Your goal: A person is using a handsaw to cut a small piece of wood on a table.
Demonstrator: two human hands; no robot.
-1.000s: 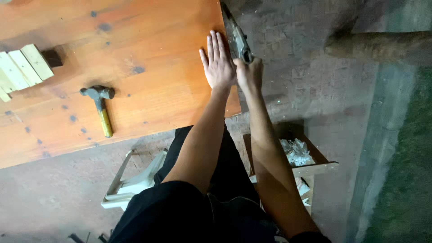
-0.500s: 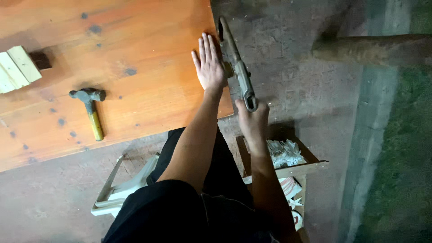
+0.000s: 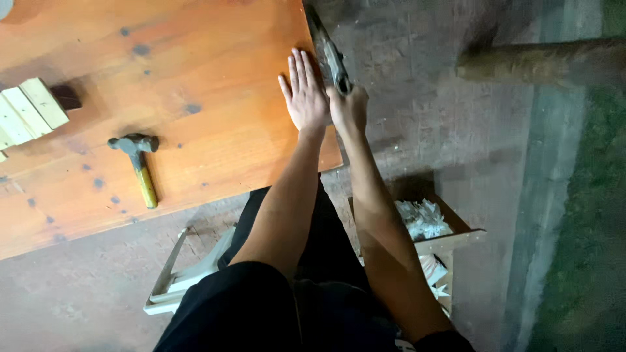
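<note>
My left hand point(image 3: 305, 98) lies flat, fingers spread, on the wooden surface point(image 3: 195, 78); my right hand point(image 3: 349, 107) grips a handsaw point(image 3: 328, 49) at its edge, mid-cut I think; next calls for steady strokes.

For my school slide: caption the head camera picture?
Left hand flat on the orange board; right hand grips a saw at its edge.
</note>
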